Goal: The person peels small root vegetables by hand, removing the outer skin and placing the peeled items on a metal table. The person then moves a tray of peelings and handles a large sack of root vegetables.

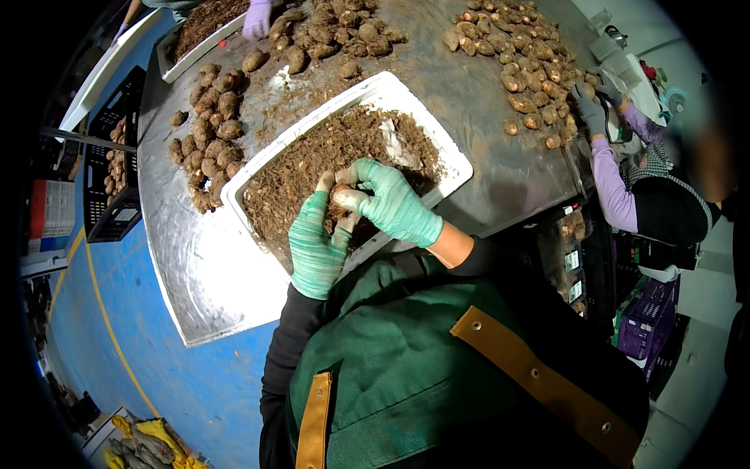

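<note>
My left hand [321, 243] and my right hand [389, 202], both in green striped knit gloves with pale fingertips, meet over a white foam box [469, 170]. Between their fingers is a small brown taro corm [341, 190], largely covered by the fingertips; both hands grip it. Loose brown fibrous peelings [293, 182] fill much of the box, and a crumpled whitish scrap [398, 143] lies on them. Left of the box, unpeeled-looking hairy corms [208, 140] form a pile on the metal table [176, 252].
More corms [345, 29] lie beyond the box, and cleaner ones [533, 76] at the upper right. A co-worker's purple-gloved hand [256, 20] is by another peelings box [205, 35]. A grey-gloved co-worker [621, 158] stands right. Black crates [111, 211] stand left.
</note>
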`<state>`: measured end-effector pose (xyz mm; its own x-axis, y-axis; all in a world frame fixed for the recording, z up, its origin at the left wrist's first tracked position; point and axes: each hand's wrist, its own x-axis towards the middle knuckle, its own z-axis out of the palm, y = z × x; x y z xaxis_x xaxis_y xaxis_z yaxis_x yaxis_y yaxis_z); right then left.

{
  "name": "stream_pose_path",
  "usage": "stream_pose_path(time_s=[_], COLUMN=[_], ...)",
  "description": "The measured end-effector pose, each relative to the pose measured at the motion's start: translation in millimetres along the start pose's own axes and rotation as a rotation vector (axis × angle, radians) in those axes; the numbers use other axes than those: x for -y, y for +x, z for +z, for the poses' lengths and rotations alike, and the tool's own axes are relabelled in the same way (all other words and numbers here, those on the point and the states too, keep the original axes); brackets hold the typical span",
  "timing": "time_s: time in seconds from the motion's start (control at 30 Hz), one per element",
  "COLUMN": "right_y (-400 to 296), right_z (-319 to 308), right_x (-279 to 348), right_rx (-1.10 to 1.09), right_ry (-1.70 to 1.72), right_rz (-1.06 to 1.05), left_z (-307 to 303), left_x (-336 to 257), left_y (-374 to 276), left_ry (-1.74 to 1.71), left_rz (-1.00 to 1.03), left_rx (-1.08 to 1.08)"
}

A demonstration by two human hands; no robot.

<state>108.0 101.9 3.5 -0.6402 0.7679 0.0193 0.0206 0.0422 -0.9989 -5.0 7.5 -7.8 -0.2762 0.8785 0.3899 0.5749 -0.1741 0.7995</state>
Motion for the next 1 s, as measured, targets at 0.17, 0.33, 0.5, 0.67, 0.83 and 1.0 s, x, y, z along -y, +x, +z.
stream_pose_path(time_s=[0.17, 0.33, 0.5, 0.67, 0.83, 1.0], right_y=[10, 15, -1, -2, -6, -10], right_z=[4, -9, -7, 2, 3, -3], right_x=[-14, -11, -10, -15, -9, 3], right_rx=[-0.110, -0.065, 0.106, -0.020, -0.008, 0.025], right_ry=[-0.338, 0.341, 0.329, 0.064, 0.323, 0.322], right_rz=[0.078, 0.176, 0.269, -0.034, 0.033, 0.170], left_z=[14, 6, -1, 3, 4, 10], left_x=[3, 7, 9, 3, -2, 18], left_y=[-5, 8, 18, 23, 23, 16], left_ry=[0.102, -0.251, -0.603, -0.630, -0.535, -0.490], left_rz=[0.013, -0.307, -0.344, -0.308, -0.267, -0.369], left_rx=[-0.042, -0.066, -0.144, -0.200, -0.309, -0.336])
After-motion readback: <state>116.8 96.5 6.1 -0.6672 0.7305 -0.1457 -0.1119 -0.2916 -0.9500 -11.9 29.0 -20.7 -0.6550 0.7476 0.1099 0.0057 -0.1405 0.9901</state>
